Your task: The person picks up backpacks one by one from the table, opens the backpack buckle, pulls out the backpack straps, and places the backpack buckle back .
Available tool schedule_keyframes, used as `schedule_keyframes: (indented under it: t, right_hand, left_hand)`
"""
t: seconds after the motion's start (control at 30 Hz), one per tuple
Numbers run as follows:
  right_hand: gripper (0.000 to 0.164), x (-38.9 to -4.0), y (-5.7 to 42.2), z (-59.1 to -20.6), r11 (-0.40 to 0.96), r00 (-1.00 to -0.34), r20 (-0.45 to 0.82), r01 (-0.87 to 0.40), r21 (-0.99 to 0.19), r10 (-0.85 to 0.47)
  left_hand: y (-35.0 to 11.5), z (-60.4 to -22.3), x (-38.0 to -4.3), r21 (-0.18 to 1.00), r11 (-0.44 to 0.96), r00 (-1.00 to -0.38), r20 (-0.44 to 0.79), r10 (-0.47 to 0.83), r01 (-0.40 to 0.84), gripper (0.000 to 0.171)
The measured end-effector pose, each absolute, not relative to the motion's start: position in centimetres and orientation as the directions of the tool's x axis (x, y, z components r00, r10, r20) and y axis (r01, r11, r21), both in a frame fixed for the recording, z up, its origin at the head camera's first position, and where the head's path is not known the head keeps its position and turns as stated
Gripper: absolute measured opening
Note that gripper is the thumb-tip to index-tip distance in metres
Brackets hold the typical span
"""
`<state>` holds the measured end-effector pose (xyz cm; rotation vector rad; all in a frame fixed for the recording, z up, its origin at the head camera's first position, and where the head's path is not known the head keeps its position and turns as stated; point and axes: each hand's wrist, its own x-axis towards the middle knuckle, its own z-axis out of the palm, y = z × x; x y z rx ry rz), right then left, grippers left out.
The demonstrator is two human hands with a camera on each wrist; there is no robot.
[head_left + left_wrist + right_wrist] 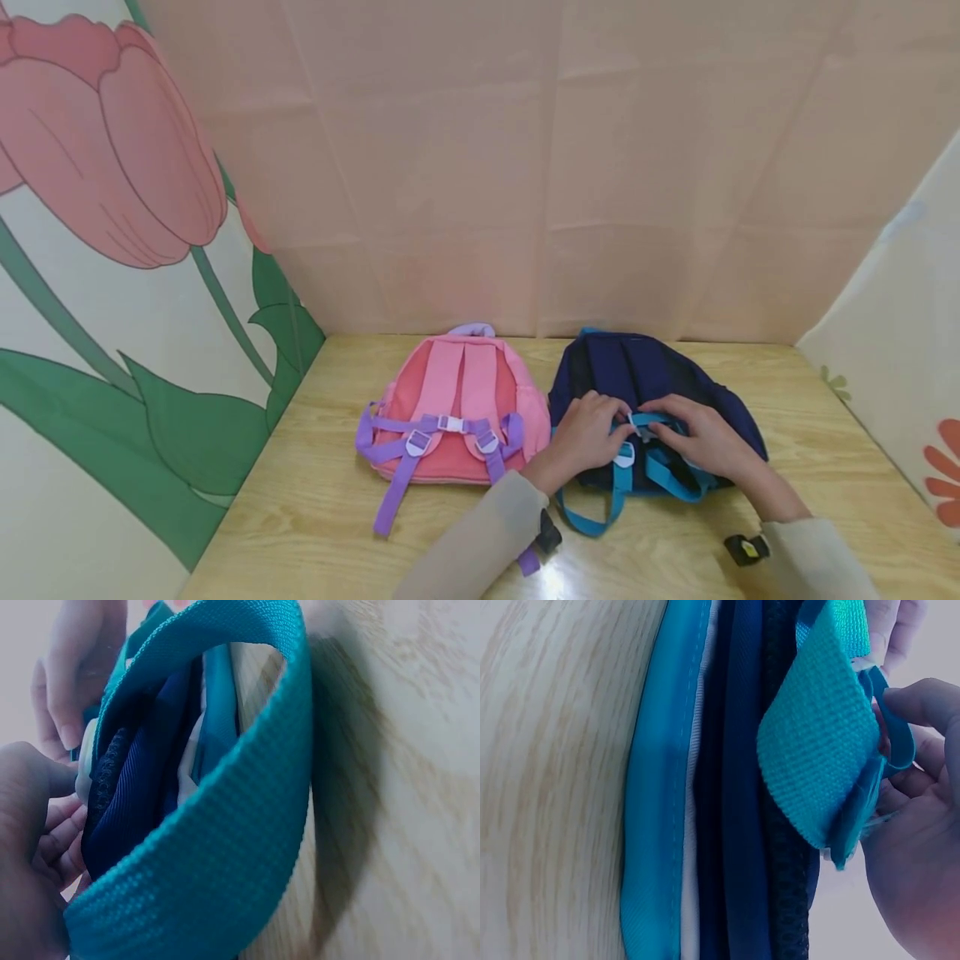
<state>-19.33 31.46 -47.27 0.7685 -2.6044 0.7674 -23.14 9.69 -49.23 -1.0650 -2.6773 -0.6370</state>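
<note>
A navy backpack (pixel 637 358) lies on the table with its shoulder straps facing up. Over its middle, my left hand (pixel 588 432) pinches a white buckle (pixel 637 423), whose edge shows by the thumb in the left wrist view (pixel 84 765). From the right, my right hand (pixel 701 435) grips the thin blue strap (pixel 901 739) beside that buckle, thumb against it. A wide teal strap (pixel 259 795) loops out in front of the left hand. Another teal strap (pixel 821 742) folds below the right fingers. Part of the buckle is hidden behind the fingers.
Left of the navy bag lies a pink backpack (pixel 438 375) with purple straps (pixel 393 500), its white chest buckle (pixel 451 423) joined. My left forearm crosses its lower right corner. Behind the wooden table (pixel 300 517) hangs a pinkish cloth (pixel 465 167).
</note>
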Motion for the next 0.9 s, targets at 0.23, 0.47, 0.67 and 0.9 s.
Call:
schedule_keyframes:
  t: [0.23, 0.47, 0.67, 0.9]
  right_hand:
    - [0.026, -19.4, 31.3, -47.1, 0.718, -0.812, 0.428, -0.566, -0.406, -0.398]
    - [0.027, -19.3, 31.7, -46.7, 0.733, -0.827, 0.424, -0.539, -0.415, -0.368]
    - [0.026, -19.6, 32.4, -46.5, 0.71, -0.828, 0.462, -0.531, -0.462, -0.318]
    - [0.027, -19.8, 33.3, -46.6, 0.703, -0.833, 0.461, -0.523, -0.481, -0.304]
  left_hand:
    - [9.7, -49.1, -23.2, 0.336, 0.65, -0.732, 0.316, 0.604, 0.682, 0.023]
    - [9.8, -49.1, -23.4, 0.36, 0.648, -0.741, 0.298, 0.602, 0.671, 0.024]
    - [9.8, -49.0, -23.4, 0.36, 0.648, -0.741, 0.304, 0.599, 0.671, 0.024]
    - [9.8, -49.1, -23.3, 0.359, 0.645, -0.739, 0.308, 0.6, 0.674, 0.023]
